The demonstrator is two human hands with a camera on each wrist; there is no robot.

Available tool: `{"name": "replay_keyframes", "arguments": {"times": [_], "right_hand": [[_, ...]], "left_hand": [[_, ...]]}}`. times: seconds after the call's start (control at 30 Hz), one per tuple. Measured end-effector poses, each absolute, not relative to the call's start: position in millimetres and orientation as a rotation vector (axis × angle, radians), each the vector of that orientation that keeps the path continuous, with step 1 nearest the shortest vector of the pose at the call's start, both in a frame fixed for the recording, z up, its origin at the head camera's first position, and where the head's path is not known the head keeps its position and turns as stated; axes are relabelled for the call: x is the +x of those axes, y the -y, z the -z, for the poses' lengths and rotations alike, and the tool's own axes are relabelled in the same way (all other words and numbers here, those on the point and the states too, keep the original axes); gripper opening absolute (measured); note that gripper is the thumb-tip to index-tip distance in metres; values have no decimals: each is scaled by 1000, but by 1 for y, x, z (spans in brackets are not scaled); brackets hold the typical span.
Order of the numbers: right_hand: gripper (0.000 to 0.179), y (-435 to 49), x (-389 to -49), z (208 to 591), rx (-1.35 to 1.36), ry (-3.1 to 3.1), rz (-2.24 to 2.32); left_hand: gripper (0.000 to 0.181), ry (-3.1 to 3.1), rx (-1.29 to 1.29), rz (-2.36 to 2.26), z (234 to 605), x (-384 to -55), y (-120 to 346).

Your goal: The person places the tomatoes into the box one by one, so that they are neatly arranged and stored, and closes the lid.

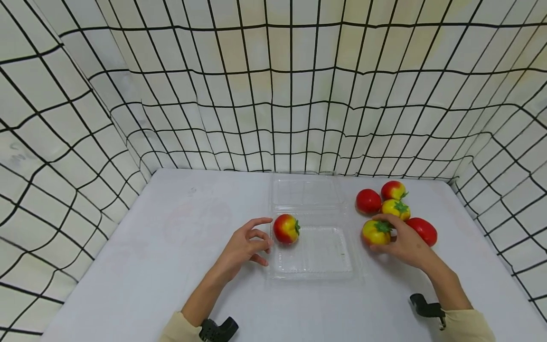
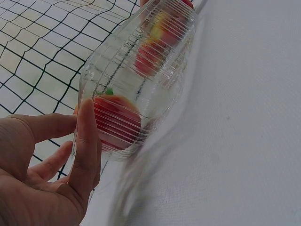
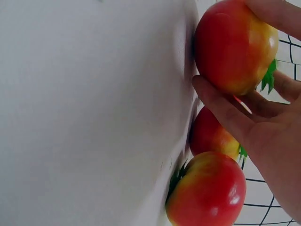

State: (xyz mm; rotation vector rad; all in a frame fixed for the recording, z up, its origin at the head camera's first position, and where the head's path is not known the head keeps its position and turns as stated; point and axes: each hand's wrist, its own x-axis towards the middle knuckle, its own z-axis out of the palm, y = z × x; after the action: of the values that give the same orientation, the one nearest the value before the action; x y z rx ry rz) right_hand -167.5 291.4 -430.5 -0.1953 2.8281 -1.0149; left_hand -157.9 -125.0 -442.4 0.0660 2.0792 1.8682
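Within the right grip (image 1: 406, 243), pinching a yellow-red fruit (image 1: 370, 233); left of that, beside the plastic box (image 1: 314, 272), resting the loosely open, seemingly empty left grip (image 1: 245, 244). Likely picking up; next, needing a clear lift.

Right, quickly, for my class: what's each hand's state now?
Left hand: fingers at the clear rectangular plastic container; cannot tell whether it grips.
Right hand: holding a round red-and-yellow, green-leaved fruit.
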Motion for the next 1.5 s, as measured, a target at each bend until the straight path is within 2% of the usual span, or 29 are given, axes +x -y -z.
{"name": "replay_keyframes", "arguments": {"times": [0.4,0.83,1.2,1.5], "right_hand": [[86,-288,-170,424,-201,-2831,1204],[72,-289,-168,423,-229,-2923,1219],[77,-282,-166,420,-154,-2873,1265],[75,-278,-165,418,-157,-2869,1294]], "left_hand": [[58,-2085,62,-1869,442,-158,127],[58,-2074,62,-1870,443,-159,125],[58,-2077,54,-1870,443,-159,124],[59,-2074,54,-1870,443,-159,124]]}}
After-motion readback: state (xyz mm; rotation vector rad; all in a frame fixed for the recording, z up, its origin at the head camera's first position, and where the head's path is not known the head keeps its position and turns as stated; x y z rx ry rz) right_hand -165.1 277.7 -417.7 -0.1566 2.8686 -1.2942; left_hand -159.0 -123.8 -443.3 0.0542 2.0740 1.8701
